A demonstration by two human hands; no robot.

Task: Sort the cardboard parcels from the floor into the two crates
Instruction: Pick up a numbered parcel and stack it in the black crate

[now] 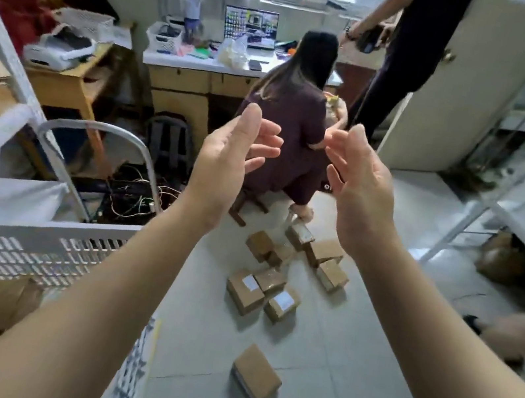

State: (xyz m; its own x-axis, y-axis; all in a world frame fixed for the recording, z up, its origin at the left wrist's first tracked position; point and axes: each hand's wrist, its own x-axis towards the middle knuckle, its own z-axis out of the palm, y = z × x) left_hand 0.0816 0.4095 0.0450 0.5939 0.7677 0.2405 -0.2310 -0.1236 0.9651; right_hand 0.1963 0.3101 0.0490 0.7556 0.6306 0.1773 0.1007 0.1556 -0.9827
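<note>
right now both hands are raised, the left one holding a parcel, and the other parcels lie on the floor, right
No: the left hand holds nothing, its fingers relaxed. It and the right hand are raised, and the parcels lie on the floor, as the head view shows.

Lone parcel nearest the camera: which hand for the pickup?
Left, probably. The left hand and right hand are both open, empty; the lone parcel lies between the forearms, but the white crate sits left, so no cross-body carry.
</note>
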